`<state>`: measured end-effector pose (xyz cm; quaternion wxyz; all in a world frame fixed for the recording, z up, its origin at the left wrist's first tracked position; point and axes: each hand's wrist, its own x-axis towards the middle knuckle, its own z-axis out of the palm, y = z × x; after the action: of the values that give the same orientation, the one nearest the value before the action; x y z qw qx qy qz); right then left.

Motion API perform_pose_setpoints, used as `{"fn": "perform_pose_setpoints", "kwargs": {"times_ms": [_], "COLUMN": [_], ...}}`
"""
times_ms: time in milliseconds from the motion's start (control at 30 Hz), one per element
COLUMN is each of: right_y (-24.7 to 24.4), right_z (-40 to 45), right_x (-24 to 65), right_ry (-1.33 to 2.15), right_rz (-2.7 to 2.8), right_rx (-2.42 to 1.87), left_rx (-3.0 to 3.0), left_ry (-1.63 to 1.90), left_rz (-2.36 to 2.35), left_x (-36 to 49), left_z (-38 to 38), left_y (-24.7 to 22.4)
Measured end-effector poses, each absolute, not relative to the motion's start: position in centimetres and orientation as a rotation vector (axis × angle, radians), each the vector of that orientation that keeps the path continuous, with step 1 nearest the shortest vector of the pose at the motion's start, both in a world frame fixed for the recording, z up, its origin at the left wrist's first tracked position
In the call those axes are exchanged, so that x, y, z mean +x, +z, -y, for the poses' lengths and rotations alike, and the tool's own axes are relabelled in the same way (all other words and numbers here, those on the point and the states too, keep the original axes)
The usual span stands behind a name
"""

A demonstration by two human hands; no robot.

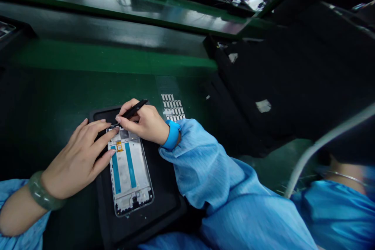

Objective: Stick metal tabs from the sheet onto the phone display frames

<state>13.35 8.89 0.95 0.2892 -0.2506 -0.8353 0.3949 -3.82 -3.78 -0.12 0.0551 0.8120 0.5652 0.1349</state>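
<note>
A phone frame (pixel 137 179) lies back side up on a black tray (pixel 159 199), its two blue adhesive strips and a small orange flex connector showing. My left hand (pixel 84 152) rests with fingers stretched out across the frame's upper left corner, fingertips touching it. Pinched in my right hand (pixel 146 123) is a black pen-shaped tool (pixel 135 109), held slanted over the frame's top edge. Its working tip is hidden by my fingers, so I cannot tell what it touches.
Beyond my right wrist, a clear sheet with rows of small metallic pieces (pixel 173 107) lies on the green table (pixel 73 90). Black cloth-like covers (pixel 293 78) stand to the right. A grey hose (pixel 328 136) and another person's blue sleeve (pixel 336 211) are at the lower right.
</note>
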Motion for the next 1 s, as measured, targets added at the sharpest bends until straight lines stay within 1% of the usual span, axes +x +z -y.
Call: {"fn": "perform_pose_setpoints", "kwargs": {"times_ms": [367,667,833,1000], "right_y": [0.74,0.80,1.14,1.00], "right_z": [-8.86,-8.57,-8.62,-8.60], "right_x": [13.25,13.04,13.46,13.44], "right_ry": [0.983,0.895,0.945,0.948], "right_rz": [2.283,2.281,2.223,2.268], "right_rx": [-0.629,-0.698,-0.746,-0.679], "left_rx": [2.476,2.491,2.471,2.465], "left_ry": [0.408,0.404,0.414,0.429], "left_rz": [-1.712,-1.718,-1.725,-1.723], "left_x": [-3.91,-3.86,-3.86,-3.89], "left_z": [3.84,3.69,3.71,3.76], "left_y": [-0.24,0.00,-0.02,-0.09]}}
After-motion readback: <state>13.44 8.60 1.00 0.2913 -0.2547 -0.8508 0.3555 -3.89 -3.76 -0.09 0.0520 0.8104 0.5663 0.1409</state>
